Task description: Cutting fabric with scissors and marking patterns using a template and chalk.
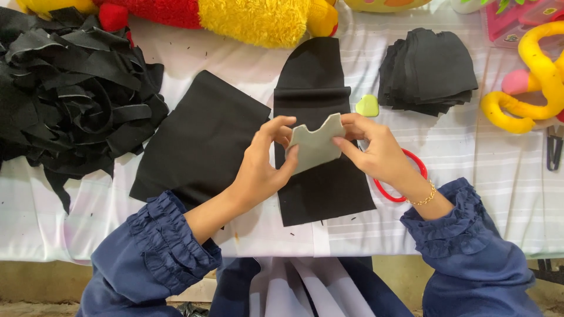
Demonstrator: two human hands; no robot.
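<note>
Left hand [264, 167] and right hand [376, 149] both pinch a grey, notched card template [315, 147] above the long black fabric strip [320, 176] — a loose grip could drop it crooked; beyond, a stack of cut black fabric pieces [427, 70] on the tabletop [499, 170].

pink package [517, 20] — top right, table edge

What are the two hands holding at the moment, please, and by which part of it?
Both hold a grey cardboard template: the left hand pinches its left edge, and the right hand grips its upper right corner, above the black fabric strip.
</note>
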